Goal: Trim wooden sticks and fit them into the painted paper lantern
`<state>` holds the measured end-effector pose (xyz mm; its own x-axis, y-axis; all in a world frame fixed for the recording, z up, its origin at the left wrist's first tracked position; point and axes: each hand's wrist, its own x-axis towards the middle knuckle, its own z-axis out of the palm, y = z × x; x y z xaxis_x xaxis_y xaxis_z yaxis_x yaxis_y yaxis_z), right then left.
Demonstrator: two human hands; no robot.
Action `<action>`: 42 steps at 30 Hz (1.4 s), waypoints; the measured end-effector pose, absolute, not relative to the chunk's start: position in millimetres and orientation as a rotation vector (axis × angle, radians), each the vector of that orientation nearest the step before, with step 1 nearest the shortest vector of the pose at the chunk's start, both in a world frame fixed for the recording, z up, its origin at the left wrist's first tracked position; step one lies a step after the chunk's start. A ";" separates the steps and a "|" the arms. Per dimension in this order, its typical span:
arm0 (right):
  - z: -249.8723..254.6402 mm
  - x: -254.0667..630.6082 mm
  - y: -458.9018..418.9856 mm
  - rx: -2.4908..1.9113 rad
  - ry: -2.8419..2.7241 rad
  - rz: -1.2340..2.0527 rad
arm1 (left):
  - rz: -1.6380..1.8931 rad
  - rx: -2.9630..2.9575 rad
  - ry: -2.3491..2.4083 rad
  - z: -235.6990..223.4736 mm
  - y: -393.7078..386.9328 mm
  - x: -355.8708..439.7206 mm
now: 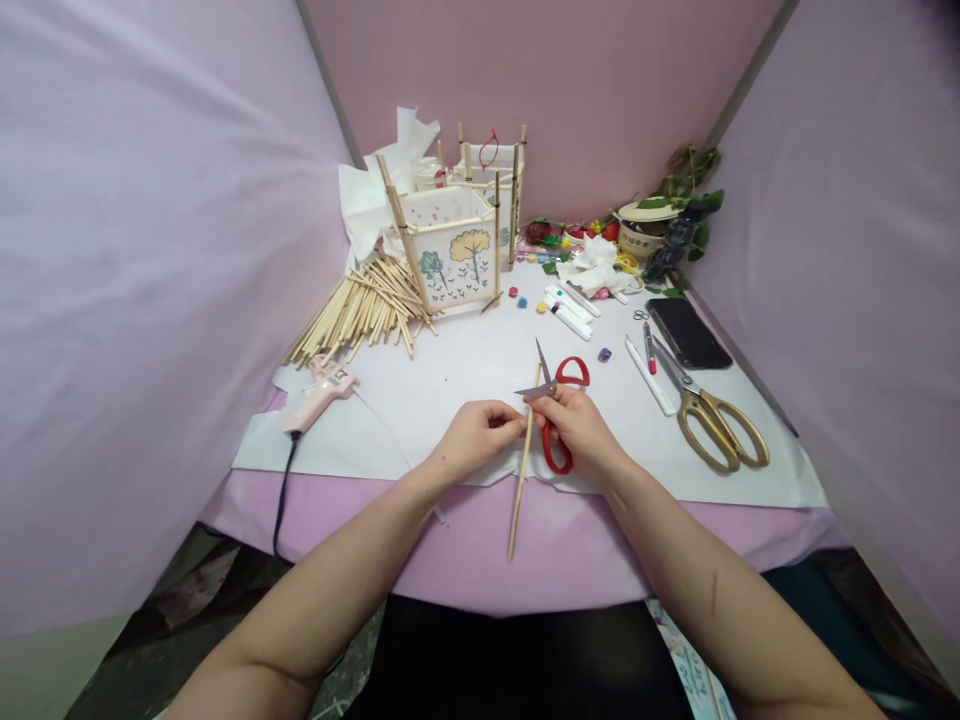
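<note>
Near the table's front edge, my left hand is closed, thumb and fingertips pinched at a thin wooden stick. The stick stands slanted, its lower end hanging over the pink cloth. My right hand is closed around small red-handled scissors. Their two blades are spread apart and point to the upper left, by the stick's upper part. Right fingertips also lie close to the stick; whether they grip it I cannot tell.
Left lie a pile of wooden sticks and a pink glue gun. Behind stands a stick-framed lantern box with tree drawings. White markers, gold-handled scissors, a phone and a bowl are to the right.
</note>
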<state>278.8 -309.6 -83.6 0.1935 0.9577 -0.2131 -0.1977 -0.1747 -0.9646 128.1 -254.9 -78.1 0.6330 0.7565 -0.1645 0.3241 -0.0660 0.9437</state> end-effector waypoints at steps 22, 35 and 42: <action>-82.7 278.1 -310.0 -1.248 -0.773 1.321 | 0.339 1.279 0.759 -83.3 -250.6 126.9; -82.5 280.8 -308.1 -1.184 -0.746 1.399 | 0.417 1.227 0.802 -83.9 -254.0 131.8; -84.9 282.0 -308.9 -1.270 -0.781 1.283 | 0.416 1.639 0.848 -78.6 -249.5 125.7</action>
<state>282.0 -308.9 -84.9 0.1918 0.9570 -0.2175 -0.2467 -0.1675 -0.9545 125.7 -249.5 -78.6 0.6723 0.7193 -0.1749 0.3021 -0.0510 0.9519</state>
